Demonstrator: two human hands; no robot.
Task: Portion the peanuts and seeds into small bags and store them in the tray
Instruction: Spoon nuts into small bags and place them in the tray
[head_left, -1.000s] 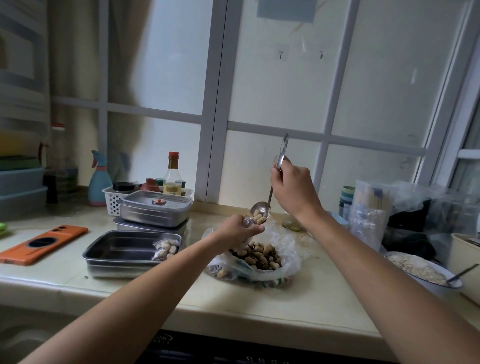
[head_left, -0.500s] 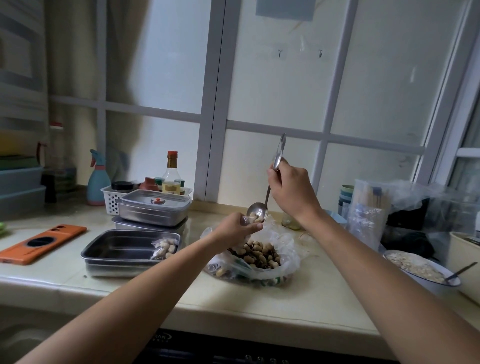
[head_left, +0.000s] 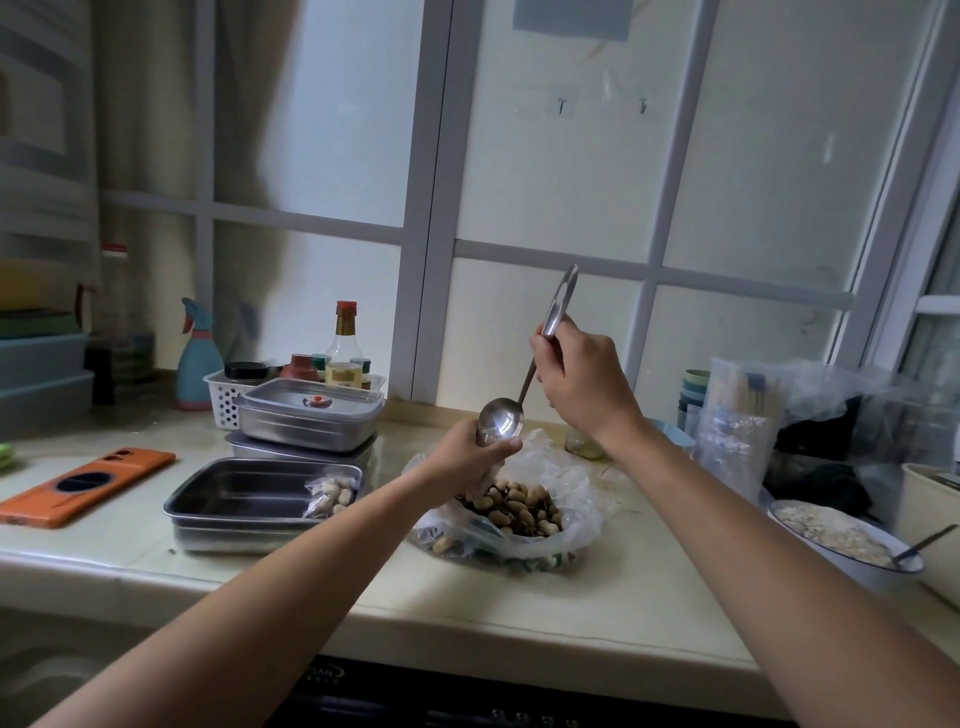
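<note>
While the right hand (head_left: 576, 384) pinches the spoon (head_left: 500, 423) handle, its empty bowl rests on the left hand (head_left: 475, 462), whose fingers (head_left: 505, 448) curl round a barely visible small bag (head_left: 480, 439); peanuts (head_left: 519, 512) lie directly below, tray (head_left: 234, 491) leftward.

Tray (head_left: 244, 486) L of peanut bag (head_left: 576, 506), small bag (head_left: 328, 493) in tray's R end, seed bowl (head_left: 852, 571) far R

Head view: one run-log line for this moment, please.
right hand grips spoon, bowl empty | left hand holds small bag over peanuts | tray: one filled bag
</note>
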